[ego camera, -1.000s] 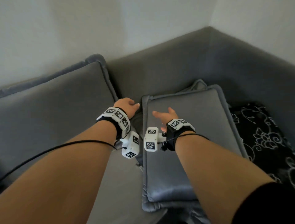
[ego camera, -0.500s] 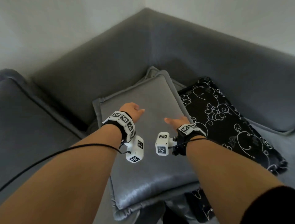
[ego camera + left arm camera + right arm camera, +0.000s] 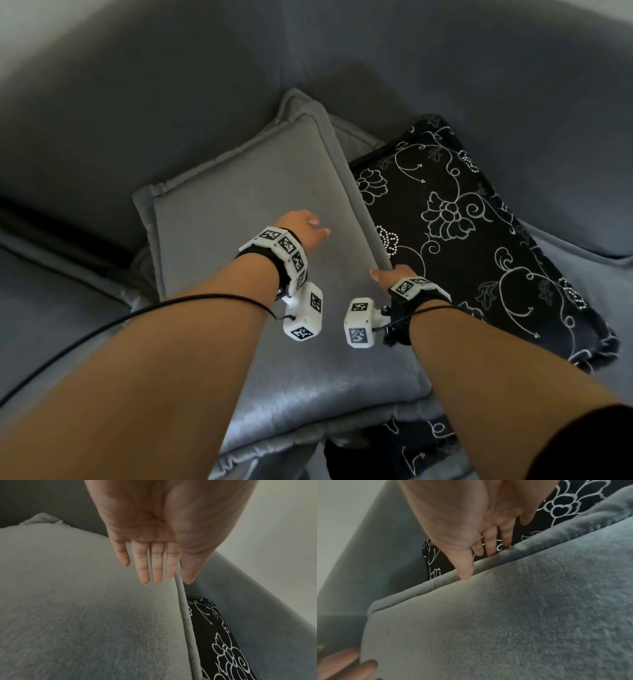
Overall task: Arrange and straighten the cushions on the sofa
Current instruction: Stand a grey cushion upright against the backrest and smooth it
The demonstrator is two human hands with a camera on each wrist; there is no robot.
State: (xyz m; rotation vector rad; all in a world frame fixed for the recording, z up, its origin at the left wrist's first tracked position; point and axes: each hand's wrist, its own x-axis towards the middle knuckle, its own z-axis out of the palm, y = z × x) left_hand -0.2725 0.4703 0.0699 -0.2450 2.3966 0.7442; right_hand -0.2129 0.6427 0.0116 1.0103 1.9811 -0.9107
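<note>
A grey velvet cushion (image 3: 246, 212) lies flat on the sofa seat, on top of another grey cushion (image 3: 346, 137) whose corner shows behind it. A black cushion with white floral pattern (image 3: 455, 219) lies beside it on the right, partly under its edge. My left hand (image 3: 308, 226) hovers over the grey cushion (image 3: 77, 608) with straight fingers (image 3: 145, 574), holding nothing. My right hand (image 3: 387, 274) is at the grey cushion's right edge (image 3: 488, 562): the thumb (image 3: 464, 573) touches the flange and the fingers (image 3: 491, 545) reach past it over the black cushion (image 3: 565, 504).
The grey sofa backrest (image 3: 445, 68) wraps around the corner behind the cushions. A large grey seat cushion (image 3: 51, 308) lies at the left, another (image 3: 589, 246) at the right. A black cable (image 3: 137, 315) runs across my left forearm.
The view has swung right and down. Both hands moved right across the grey cushion; the right hand now reaches its right edge beside the black floral cushion.
</note>
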